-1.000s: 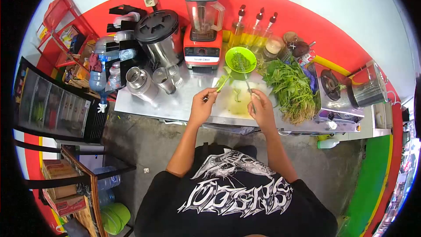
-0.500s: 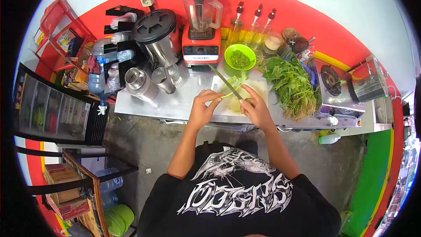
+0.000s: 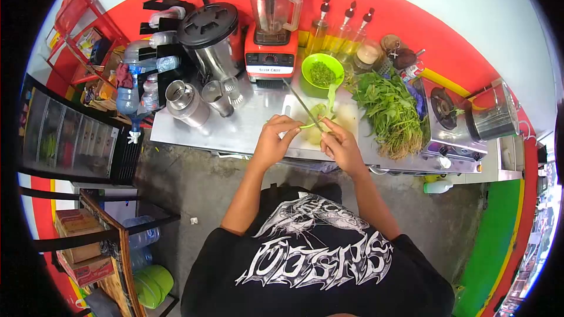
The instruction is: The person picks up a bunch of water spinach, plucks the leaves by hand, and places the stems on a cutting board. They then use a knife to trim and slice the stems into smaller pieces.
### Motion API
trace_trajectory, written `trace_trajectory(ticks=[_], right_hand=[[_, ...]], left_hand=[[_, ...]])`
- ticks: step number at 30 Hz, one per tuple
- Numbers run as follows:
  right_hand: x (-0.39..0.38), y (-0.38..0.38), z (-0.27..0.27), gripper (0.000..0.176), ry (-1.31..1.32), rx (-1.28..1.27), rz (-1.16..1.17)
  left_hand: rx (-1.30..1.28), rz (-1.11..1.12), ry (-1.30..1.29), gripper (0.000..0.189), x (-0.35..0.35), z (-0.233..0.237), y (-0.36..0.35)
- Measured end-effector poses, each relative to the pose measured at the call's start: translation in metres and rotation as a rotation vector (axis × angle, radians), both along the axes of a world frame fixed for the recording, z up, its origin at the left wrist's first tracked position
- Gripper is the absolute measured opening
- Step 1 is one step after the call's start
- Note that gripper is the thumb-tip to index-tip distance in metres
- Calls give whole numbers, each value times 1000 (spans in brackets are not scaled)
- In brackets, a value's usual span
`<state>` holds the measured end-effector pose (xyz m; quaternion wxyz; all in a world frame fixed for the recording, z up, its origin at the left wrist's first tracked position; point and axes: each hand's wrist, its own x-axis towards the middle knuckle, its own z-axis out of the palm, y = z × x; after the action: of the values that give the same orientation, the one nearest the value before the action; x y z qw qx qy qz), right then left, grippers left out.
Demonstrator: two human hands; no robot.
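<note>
My left hand pinches one end of a thin light-green stalk between thumb and fingers. My right hand is closed around the handle of a long knife, its blade slanting up and to the left. The blade crosses the stalk near my right fingertips, over a white cutting board. Pale green pieces lie on the board beneath, partly hidden by the blade and fingers. Beyond it stands a bright green bowl of chopped greens, with a pale green strip hanging at its front.
Leafy greens lie in a heap right of the board, beside a gas stove. A red blender, oil bottles and a large steel container line the back. Metal cups stand left on the steel table.
The stalk looked like a wider loop before; now it is a narrow strip across the blade. A pale strip now hangs at the bowl's front. The view has shifted slightly.
</note>
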<state>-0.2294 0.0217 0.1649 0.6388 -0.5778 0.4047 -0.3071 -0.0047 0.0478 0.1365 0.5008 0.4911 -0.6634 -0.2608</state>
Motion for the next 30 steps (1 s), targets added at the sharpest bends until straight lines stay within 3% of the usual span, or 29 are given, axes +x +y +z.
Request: trace_trajectory(ticks=[8, 11, 14, 16, 17, 20, 22, 25, 28, 30], right_hand=[[7, -3, -38, 39, -9, -28, -183], [13, -5, -53, 35, 23, -63, -218], [14, -15, -75, 32, 106, -228, -281], [6, -27, -71, 32, 165, -129, -409], [2, -34, -72, 36, 74, -10, -451], [-9, -48, -69, 39, 113, 185, -455], [-12, -57, -95, 39, 120, 185, -412], [-3, -58, -105, 33, 102, 382, -296], [12, -55, -113, 32, 55, 522, -264], [14, -54, -117, 31, 24, 577, -274]], left_hand=[[98, -5, 24, 17, -4, -7, 0], [65, 20, -77, 17, 0, -11, 0], [80, 37, -100, 17, 7, -16, -1], [147, 125, -85, 16, 19, -18, 0], [154, 157, -25, 16, 24, -20, 2], [165, 249, 133, 17, 35, -37, 4], [230, 243, 179, 19, 40, -35, 9], [344, 259, 305, 23, 48, -34, 17], [225, 280, 403, 20, 47, -36, 17], [283, 266, 344, 19, 52, -30, 21]])
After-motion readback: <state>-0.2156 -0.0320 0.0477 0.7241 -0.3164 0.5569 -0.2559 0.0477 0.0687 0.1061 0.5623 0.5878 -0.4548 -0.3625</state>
